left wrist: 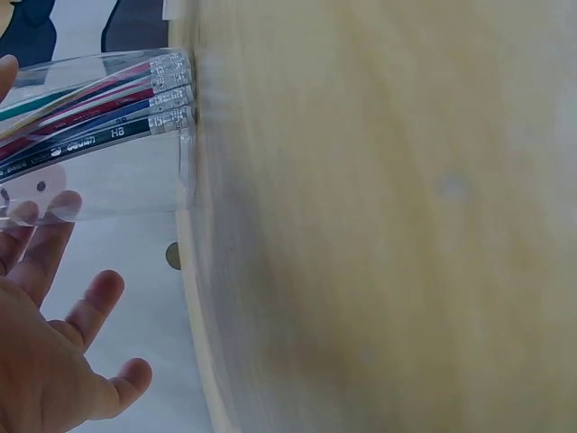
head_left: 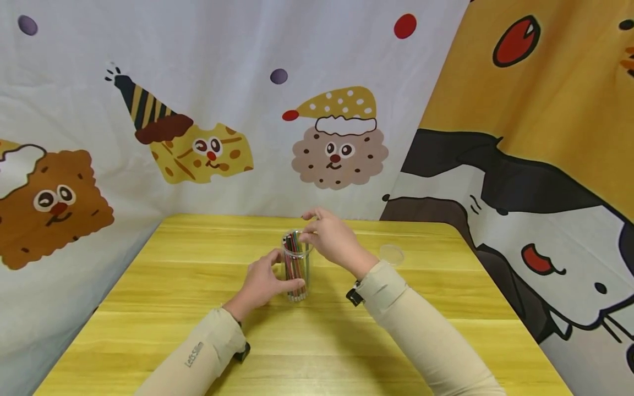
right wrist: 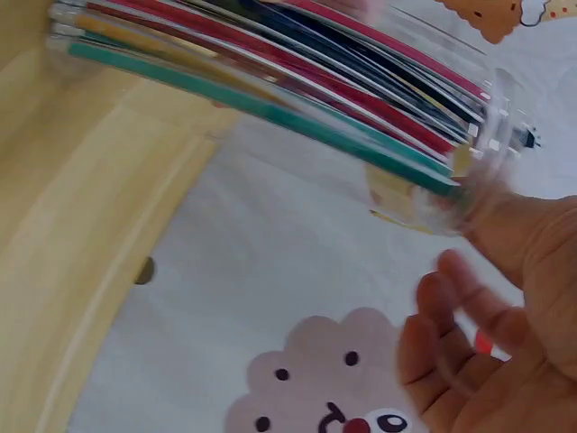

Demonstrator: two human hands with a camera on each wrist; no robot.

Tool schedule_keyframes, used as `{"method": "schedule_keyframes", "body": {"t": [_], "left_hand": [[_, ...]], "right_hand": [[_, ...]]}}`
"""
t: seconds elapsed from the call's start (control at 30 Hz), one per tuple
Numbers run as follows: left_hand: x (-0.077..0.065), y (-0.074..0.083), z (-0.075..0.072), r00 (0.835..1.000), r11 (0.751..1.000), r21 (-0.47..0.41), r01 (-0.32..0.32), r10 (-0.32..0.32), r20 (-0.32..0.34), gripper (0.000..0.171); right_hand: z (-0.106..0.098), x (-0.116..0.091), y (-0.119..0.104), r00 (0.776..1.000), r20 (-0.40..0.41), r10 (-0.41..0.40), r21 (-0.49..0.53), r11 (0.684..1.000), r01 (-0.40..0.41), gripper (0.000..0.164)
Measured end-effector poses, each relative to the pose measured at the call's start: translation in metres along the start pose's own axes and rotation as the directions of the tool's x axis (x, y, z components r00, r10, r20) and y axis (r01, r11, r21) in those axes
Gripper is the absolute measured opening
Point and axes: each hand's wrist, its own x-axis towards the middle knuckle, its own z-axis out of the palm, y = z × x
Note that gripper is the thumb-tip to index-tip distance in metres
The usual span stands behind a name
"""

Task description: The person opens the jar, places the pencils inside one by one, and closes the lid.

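A clear plastic jar (head_left: pixel 309 269) full of pencils (head_left: pixel 293 269) stands upright near the far middle of the table. My left hand (head_left: pixel 262 283) holds it from the left, thumb across the front and fingertips behind; the lower fingers spread free in the left wrist view. "HB" shows on a dark pencil (left wrist: pixel 90 142), and silver ends lie at the jar's base. At the rim is my right hand (head_left: pixel 333 236), its thumb touching there. The other fingers hang loosely bent beside the jar in the right wrist view, with nothing between them.
A round clear lid (head_left: pixel 391 254) lies on the wooden table (head_left: pixel 223 242), right of the jar and beyond my right forearm. Behind the table's far edge hangs a white curtain (head_left: pixel 267 192) with cartoon prints, and a yellow part covers the right side.
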Motion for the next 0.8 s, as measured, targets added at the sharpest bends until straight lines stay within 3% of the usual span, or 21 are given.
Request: {"method": "schedule_keyframes", "body": {"t": [0.27, 0.33, 0.47, 0.53, 0.6, 0.73, 0.8], "left_hand": [[0.000, -0.001, 0.001, 1.000, 1.000, 0.010, 0.004, -0.004, 0.001, 0.062], [0.000, -0.001, 0.002, 1.000, 1.000, 0.009, 0.010, -0.010, 0.005, 0.061], [-0.001, 0.000, 0.004, 1.000, 1.000, 0.003, 0.021, -0.021, -0.003, 0.066], [0.000, 0.000, 0.004, 1.000, 1.000, 0.004, 0.026, -0.026, -0.010, 0.069], [0.000, 0.000, 0.004, 0.999, 1.000, 0.011, 0.029, -0.029, -0.014, 0.071], [0.001, -0.001, 0.002, 0.999, 0.999, 0.023, 0.035, -0.034, -0.020, 0.070], [0.001, -0.001, 0.001, 0.999, 0.999, 0.018, 0.034, -0.034, -0.018, 0.069]], "right_hand": [[0.000, 0.010, -0.006, 0.998, 0.001, 0.070, 0.077, 0.995, -0.070, 0.022], [0.005, 0.010, -0.003, 0.997, -0.005, 0.077, 0.170, 0.983, -0.075, 0.026], [0.007, 0.004, 0.015, 0.986, -0.114, 0.121, 0.384, 0.921, -0.069, 0.031], [0.001, -0.001, 0.033, 0.972, -0.160, 0.172, 0.436, 0.896, -0.086, 0.033], [-0.004, -0.009, 0.059, 0.957, -0.164, 0.239, 0.412, 0.898, -0.154, 0.039], [-0.004, -0.035, 0.131, 0.922, -0.029, 0.386, 0.313, 0.880, -0.358, 0.057], [0.001, -0.052, 0.169, 0.887, 0.060, 0.457, 0.249, 0.854, -0.457, 0.065]]}}
